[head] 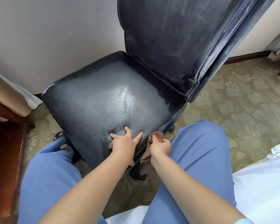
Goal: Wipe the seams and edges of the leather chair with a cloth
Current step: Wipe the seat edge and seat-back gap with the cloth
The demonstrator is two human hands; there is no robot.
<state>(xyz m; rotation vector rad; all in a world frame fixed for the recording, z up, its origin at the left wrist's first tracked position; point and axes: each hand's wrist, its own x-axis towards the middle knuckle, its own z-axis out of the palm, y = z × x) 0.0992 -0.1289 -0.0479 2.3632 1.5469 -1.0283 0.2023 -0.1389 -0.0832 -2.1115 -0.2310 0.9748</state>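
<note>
- Right hand [160,147] curls its fingers round a bunched brown cloth [157,135], holding it against the stitched front-right edge of the seat; the rest of the cloth hangs down below the wrist.
- Left hand [124,141] lies with fingers spread and straight, pressing on the front part of the seat, holding nothing.
- Both hands work on a dark blue-black leather chair [103,101] with a tall padded back; its seat shows a dull, streaky sheen in the middle.
- Blue trousers [204,146] cover the person's knees on either side of the chair's corner.
- Patterned beige-green carpet [242,102] lies beneath, with white bedding [265,191] at lower right.
</note>
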